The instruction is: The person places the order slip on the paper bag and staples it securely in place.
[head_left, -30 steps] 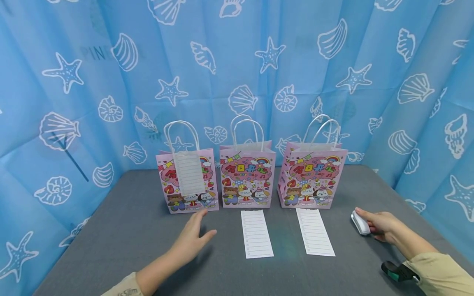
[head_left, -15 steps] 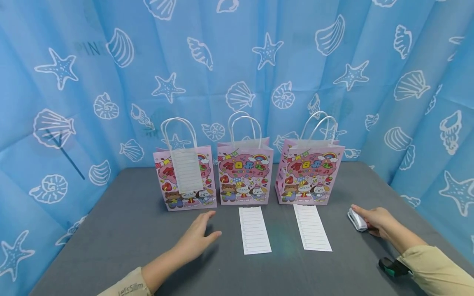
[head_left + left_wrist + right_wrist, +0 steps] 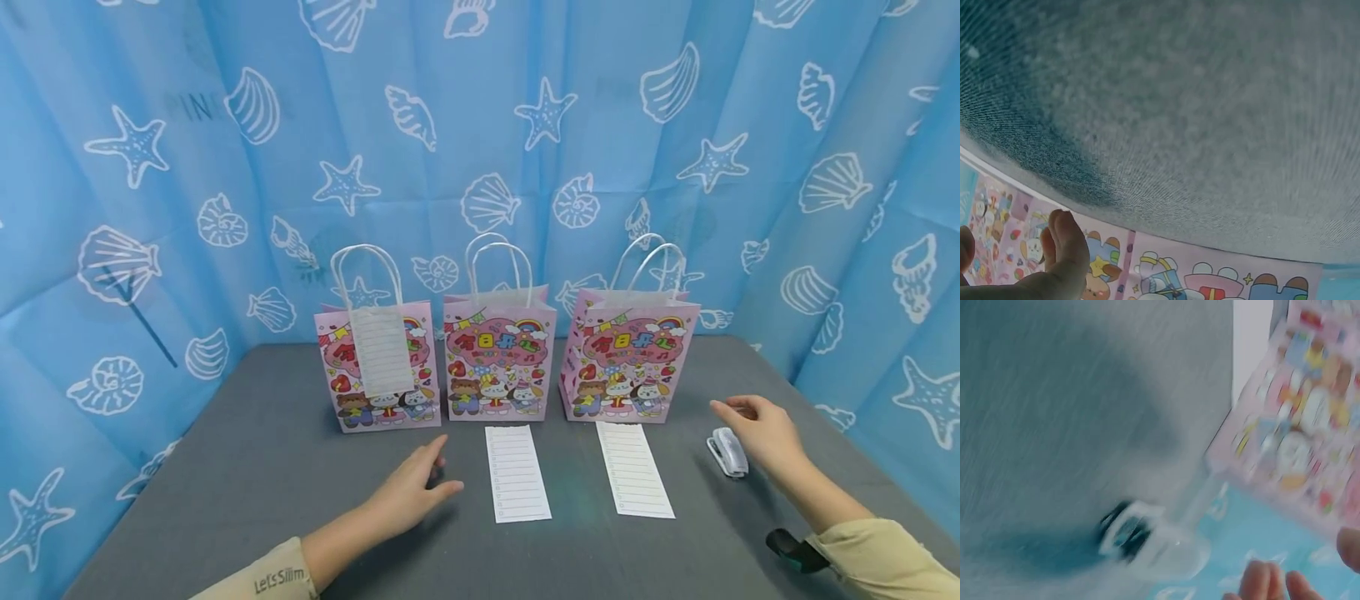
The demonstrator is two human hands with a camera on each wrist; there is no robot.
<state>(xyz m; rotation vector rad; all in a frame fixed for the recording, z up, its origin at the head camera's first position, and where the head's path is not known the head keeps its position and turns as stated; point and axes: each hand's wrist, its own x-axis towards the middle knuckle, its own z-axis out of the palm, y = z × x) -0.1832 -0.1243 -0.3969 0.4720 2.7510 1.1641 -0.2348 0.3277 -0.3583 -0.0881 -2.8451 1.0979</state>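
Observation:
A small white stapler point(image 3: 729, 452) point(image 3: 1172, 551) lies on the grey table, right of the paper strips. My right hand point(image 3: 768, 435) is just above and beside it, fingers loosely bent with nothing in them. In the right wrist view its fingertips point(image 3: 1259, 581) show apart from the stapler. My left hand point(image 3: 405, 497) hovers low over the table, fingers extended and thumb apart, holding nothing. Closest to it are a lined paper strip point(image 3: 517, 475) and the left pink gift bag point(image 3: 426, 367), which has another lined strip point(image 3: 382, 350) hanging on its front below the handle.
A middle pink gift bag point(image 3: 498, 358) and a right one point(image 3: 630, 358) stand upright in the same row. A second loose lined strip point(image 3: 635, 471) lies flat in front of the right bag. Behind the table point(image 3: 247, 492) hangs a blue seashell curtain point(image 3: 450, 125).
My right hand has let go of the stapler, leaving it on the table, and has lifted slightly. My left hand has shifted a little to the right, toward the middle strip.

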